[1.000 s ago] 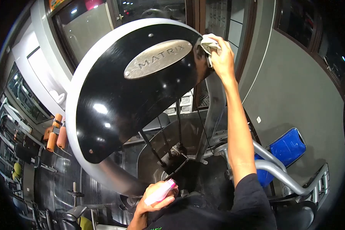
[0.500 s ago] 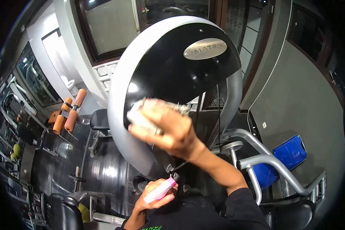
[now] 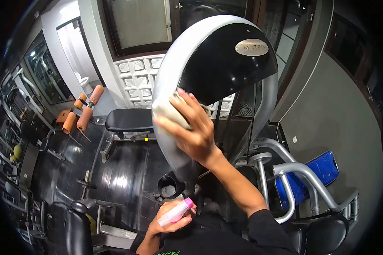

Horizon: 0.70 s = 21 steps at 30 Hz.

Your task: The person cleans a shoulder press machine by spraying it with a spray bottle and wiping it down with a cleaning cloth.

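My right hand (image 3: pixel 198 132) is closed around a whitish cloth (image 3: pixel 170 111). The cloth is pressed against the silver rim (image 3: pixel 181 51) of a gym machine, at the lower left edge of its glossy black panel (image 3: pixel 225 70). An oval metal nameplate (image 3: pixel 252 47) reading MATRIX sits high on that panel. Lower down, close to my body, my left hand (image 3: pixel 162 212) grips a small bottle (image 3: pixel 174 214) with a translucent, pinkish body and a bright pink top. The bottle is tilted, its pink end pointing up and right.
A black cup holder (image 3: pixel 168 186) juts out just above my left hand. A padded bench (image 3: pixel 130 120) stands left of the machine. Orange foam rollers (image 3: pixel 85 118) are further left. Silver tube frames (image 3: pixel 304 178) and a blue pad (image 3: pixel 321 168) are at the right.
My right hand and the cloth have moved from the black panel's lower part onto the silver rim. The view has shifted, so the machine appears further right. My left hand still holds the bottle.
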### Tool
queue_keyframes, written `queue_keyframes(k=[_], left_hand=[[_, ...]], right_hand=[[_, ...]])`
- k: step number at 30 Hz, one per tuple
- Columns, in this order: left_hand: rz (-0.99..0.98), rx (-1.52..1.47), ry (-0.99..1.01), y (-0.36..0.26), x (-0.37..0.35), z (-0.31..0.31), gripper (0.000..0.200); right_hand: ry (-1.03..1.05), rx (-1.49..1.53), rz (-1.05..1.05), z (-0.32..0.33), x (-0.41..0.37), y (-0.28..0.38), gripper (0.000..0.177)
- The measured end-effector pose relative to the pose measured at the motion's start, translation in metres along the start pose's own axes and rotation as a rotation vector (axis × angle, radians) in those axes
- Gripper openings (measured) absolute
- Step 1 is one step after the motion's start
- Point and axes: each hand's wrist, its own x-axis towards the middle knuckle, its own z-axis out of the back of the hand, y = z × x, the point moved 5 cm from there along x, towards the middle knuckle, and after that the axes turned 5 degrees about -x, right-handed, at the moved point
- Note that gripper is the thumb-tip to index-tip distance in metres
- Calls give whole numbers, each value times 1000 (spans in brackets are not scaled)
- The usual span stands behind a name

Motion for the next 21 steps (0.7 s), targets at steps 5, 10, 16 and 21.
queue_keyframes(k=[5,10,16,21], left_hand=[[2,-127,-96,5,-25,0,29],[-5,-76,-116,-1,-39,3,29],[27,-31,-104,-9,-47,3,29],[9,-116,-165,-7,-63,3,28]], right_hand=[[147,-13,-99,-22,-27,27,19],[251,-11,-204,-9,-138,69,27],[453,17,-149,4,-240,88,29],[329,354,-684,22,-278,80,46]])
